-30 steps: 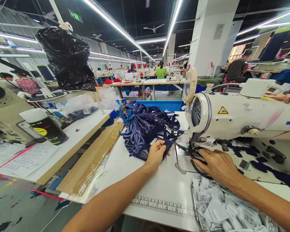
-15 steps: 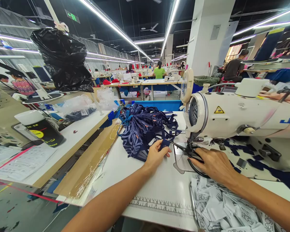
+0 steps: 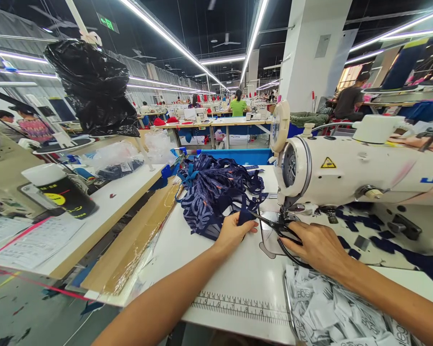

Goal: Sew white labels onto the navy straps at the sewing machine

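Note:
My left hand point(image 3: 235, 231) pinches an edge of navy fabric point(image 3: 244, 216) at the near side of a heap of navy patterned garments point(image 3: 212, 190). Black-handled scissors point(image 3: 290, 235) are in my right hand point(image 3: 319, 245), its fingers wrapped round the handles. Their blades point left, and the tips reach the fabric beside my left fingers. Whether the blades are cutting cannot be made out. Just behind the scissors stands the needle area of a white sewing machine point(image 3: 346, 166), above a metal plate point(image 3: 269, 235).
A tray of white printed labels point(image 3: 328, 307) sits at the front right. Navy scraps point(image 3: 362, 221) lie under the machine arm. A printed ruler point(image 3: 238, 307) runs along the table's front edge. On the left table stand a black spray can point(image 3: 59, 192) and papers point(image 3: 36, 240).
The scissors and my right hand have shifted slightly left, bringing the blade tips closer to my left fingers. My left hand keeps its pinch on the fabric, having moved only a little.

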`<state>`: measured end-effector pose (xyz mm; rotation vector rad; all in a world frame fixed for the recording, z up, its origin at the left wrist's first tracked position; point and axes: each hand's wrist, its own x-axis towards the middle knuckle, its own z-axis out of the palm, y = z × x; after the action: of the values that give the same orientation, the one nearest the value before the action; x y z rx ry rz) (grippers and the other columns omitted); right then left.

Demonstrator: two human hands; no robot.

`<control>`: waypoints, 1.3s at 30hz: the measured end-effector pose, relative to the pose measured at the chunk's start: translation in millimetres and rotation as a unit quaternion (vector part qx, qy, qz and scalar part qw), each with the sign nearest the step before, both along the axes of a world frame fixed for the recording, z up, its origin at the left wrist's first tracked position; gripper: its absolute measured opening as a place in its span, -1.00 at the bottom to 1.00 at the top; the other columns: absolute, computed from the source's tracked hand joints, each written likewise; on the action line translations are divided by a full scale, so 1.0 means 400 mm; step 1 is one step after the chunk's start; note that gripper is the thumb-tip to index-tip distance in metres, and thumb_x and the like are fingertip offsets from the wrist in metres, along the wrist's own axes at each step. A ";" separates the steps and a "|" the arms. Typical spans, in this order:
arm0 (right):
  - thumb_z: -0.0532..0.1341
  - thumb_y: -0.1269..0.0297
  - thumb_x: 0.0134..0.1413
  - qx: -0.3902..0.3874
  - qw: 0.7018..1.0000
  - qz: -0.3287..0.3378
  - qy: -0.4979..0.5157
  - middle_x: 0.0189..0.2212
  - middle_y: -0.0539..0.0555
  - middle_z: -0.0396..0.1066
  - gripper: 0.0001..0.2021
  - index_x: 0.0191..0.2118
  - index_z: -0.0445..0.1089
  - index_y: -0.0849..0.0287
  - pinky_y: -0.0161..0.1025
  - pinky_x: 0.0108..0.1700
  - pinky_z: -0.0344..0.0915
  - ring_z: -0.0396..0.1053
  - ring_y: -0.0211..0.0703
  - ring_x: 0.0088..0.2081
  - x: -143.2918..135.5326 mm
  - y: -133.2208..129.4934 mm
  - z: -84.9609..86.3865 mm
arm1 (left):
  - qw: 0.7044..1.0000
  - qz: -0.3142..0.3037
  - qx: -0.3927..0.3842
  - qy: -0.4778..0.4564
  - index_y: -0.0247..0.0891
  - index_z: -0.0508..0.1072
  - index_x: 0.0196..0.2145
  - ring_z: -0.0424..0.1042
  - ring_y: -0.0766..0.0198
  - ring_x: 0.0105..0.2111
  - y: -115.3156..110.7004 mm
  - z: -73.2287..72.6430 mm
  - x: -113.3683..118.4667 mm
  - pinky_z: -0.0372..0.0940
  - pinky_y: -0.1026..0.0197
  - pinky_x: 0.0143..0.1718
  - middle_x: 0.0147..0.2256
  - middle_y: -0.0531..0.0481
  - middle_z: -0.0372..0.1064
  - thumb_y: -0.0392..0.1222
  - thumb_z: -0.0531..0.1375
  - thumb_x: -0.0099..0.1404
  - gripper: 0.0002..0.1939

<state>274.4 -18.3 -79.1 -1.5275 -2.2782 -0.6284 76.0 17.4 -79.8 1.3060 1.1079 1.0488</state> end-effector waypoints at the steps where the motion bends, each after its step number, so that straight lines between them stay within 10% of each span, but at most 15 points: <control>1: -0.02 0.12 0.09 -0.005 1.000 0.000 0.000 -0.69 0.01 0.34 -0.69 -0.55 0.24 0.15 -0.32 -0.56 -0.10 0.29 -0.19 -0.64 -0.001 0.000 0.001 | 1.000 0.002 0.001 0.001 -0.33 0.47 -0.49 0.34 0.31 -0.53 -0.001 0.000 0.000 0.13 0.31 -0.47 -0.57 -0.01 0.42 -0.17 0.20 0.04 -0.85; 33: 0.05 0.14 0.09 0.130 0.990 -0.001 -0.056 -0.68 0.05 0.34 -0.70 -0.54 0.30 0.20 -0.29 -0.56 -0.14 0.29 -0.13 -0.65 0.023 0.016 -0.007 | 0.997 -0.010 0.001 -0.078 -0.34 0.40 -0.57 0.28 0.34 -0.55 0.004 -0.012 -0.009 0.14 0.26 -0.35 -0.54 -0.03 0.37 -0.12 0.13 0.11 -0.77; 39: -0.02 0.11 0.14 0.141 0.989 0.036 -0.027 -0.70 0.01 0.30 -0.63 -0.58 0.25 0.19 -0.29 -0.54 -0.07 0.24 -0.22 -0.67 0.021 0.003 0.004 | 0.958 0.088 0.241 0.132 -0.25 0.40 -0.53 0.29 0.16 -0.24 -0.012 0.013 -0.010 0.13 0.15 -0.15 -0.29 -0.07 0.35 -0.31 0.15 0.01 -0.97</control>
<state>282.9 -17.2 -77.4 -1.3026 -2.1609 -0.9371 72.2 12.8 -74.7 1.7990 1.2297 1.3636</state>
